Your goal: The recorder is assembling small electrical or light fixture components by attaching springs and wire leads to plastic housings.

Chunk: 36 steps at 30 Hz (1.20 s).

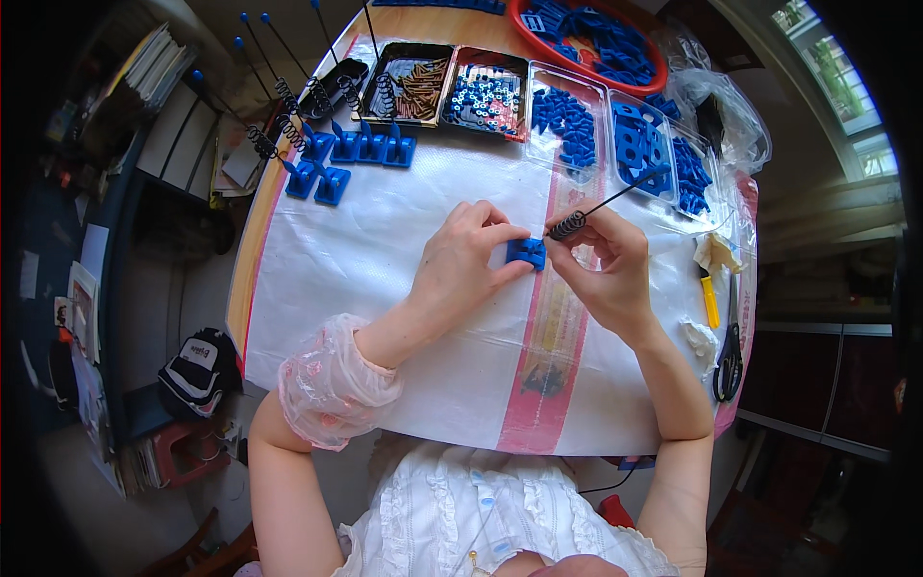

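Near the middle of the table, my left hand [458, 255] pinches a small blue plastic base [526, 255] between thumb and fingers. Just to its right, my right hand [613, 269] grips a black coil spring [567, 226] with a long thin black rod that slants up and right to a blue tip. The spring's lower end is close to the base; whether they touch I cannot tell. At the back left stand several blue bases [332, 186], some joined to black springs and blue-tipped rods.
Along the back sit trays of brass-coloured screws [423, 88], small nuts [486, 94] and blue parts [567, 125], plus a red basin [661, 72] of blue pieces. Black scissors [729, 361] and a yellow-handled tool [710, 303] lie at the right edge. White sheeting [433, 356] covers the table.
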Tool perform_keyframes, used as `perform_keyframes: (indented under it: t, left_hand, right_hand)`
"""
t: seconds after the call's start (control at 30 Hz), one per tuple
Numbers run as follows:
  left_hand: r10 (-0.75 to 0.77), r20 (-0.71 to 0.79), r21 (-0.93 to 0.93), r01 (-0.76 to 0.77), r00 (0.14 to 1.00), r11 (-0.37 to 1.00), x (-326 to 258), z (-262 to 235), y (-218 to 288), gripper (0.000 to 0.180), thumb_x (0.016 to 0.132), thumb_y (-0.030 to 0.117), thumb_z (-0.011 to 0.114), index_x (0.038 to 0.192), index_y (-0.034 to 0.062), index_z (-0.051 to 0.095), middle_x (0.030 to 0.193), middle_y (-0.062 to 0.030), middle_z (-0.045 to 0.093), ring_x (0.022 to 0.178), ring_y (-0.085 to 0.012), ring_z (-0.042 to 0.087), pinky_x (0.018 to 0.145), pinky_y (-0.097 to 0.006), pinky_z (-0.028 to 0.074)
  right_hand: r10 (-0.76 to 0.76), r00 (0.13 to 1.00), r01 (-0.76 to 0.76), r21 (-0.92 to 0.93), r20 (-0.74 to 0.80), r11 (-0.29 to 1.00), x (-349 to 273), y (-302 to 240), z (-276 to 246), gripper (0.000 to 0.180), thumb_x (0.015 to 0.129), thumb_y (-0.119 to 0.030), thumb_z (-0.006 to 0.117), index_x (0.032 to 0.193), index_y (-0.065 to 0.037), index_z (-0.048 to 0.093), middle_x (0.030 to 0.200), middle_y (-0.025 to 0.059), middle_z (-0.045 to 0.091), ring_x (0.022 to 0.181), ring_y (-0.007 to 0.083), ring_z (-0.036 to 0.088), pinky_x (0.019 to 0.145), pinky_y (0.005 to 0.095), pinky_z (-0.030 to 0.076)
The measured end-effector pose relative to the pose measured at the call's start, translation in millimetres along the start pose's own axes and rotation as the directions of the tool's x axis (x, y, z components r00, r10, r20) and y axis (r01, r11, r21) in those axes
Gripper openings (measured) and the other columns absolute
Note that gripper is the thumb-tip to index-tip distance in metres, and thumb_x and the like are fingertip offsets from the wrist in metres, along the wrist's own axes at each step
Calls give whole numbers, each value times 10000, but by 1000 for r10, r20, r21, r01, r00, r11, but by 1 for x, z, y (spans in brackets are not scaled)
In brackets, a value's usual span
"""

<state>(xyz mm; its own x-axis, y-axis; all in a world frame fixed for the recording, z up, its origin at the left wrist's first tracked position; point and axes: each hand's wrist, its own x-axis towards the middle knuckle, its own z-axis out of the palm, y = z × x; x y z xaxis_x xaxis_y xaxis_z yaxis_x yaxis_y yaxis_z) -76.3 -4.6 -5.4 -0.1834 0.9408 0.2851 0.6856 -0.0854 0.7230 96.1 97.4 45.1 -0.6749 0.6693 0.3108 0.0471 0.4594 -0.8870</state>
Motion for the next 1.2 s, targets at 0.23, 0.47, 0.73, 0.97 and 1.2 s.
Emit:
perform_keyframes:
  t: [0.23,0.47,0.73,0.97,1.2]
  left_hand:
    - [10,-2,-2,-10,1000,1000,-2,2,0,370,771,164,885,1125,119,788,1045,-74,665,1038,-272,632,903,-387,533]
    - [24,8,-3,-24,1000,1000,-3,1,-1,340,787,183,876,1105,107,785,1047,-84,656,1036,-275,633,897,-393,536]
    - [0,29,-21,1,1000,1000,-4,-3,2,294,794,189,872,1069,118,793,1016,-89,652,1018,-275,643,880,-389,542]
    - [-21,13,-58,22,1000,998,-4,-2,-2,330,770,155,882,1078,93,779,980,-88,658,963,-266,653,851,-379,538]
    - [0,4,-66,1,1000,998,-2,0,-4,335,751,146,892,1058,85,773,962,-77,662,890,-245,642,804,-364,533]
  right_hand:
    - [30,999,-30,-5,16,1000,-2,0,-3,124,845,60,752,947,33,687,887,67,731,830,114,734,785,262,592]
    - [39,995,-42,37,92,998,-3,6,-9,203,870,87,748,1055,14,708,1014,49,731,925,83,696,859,246,553]
    - [22,995,-27,49,96,998,0,8,-10,167,868,46,759,1023,36,697,941,48,729,875,91,704,828,249,565]
    - [8,992,-13,45,123,999,1,10,-12,169,863,54,760,1017,36,693,923,48,721,871,94,704,814,248,568]
    - [38,990,-42,29,137,999,-1,4,-11,175,861,118,715,1010,27,695,998,50,688,915,95,674,837,246,544]
